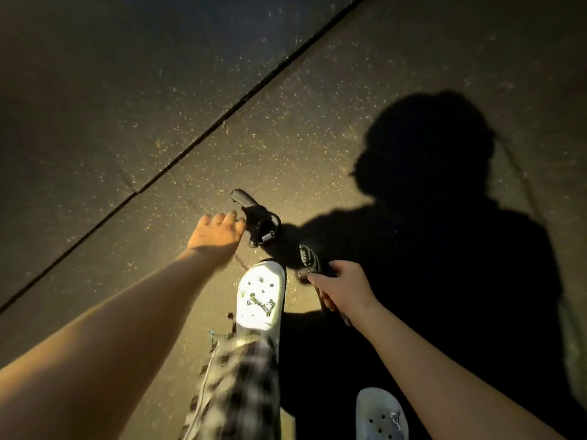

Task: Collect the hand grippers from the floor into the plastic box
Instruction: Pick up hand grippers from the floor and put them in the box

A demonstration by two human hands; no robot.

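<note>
Speckled floor at night: 1 gripper in hand, 1 within reach

Dark speckled concrete floor (286, 138) fills the view under warm light, crossed by a diagonal seam (197, 147), with the person's shadow (428, 185) spread to the right. On it lies a black hand gripper with a coiled metal spring (257, 223), just ahead of a white perforated clog (260, 296) worn below checked trousers (241, 376). A second white clog (381, 414) shows at the bottom edge.

The left hand (219, 233) reaches to that gripper with its fingers loosely extended and its fingertips at the gripper's side. Whether they touch it cannot be told, and the hand holds nothing yet. The right hand (341, 289) is curled round the handles of a second dark hand gripper (308, 258), apparently clear of the floor, spring end pointing away from the person.

Judged from this, the task is in its gathering part: 1 gripper is picked up and 1 is about to be taken. The plastic box is not in view, so nothing shows either gripper delivered, and how many more lie on the floor cannot be told.
</note>
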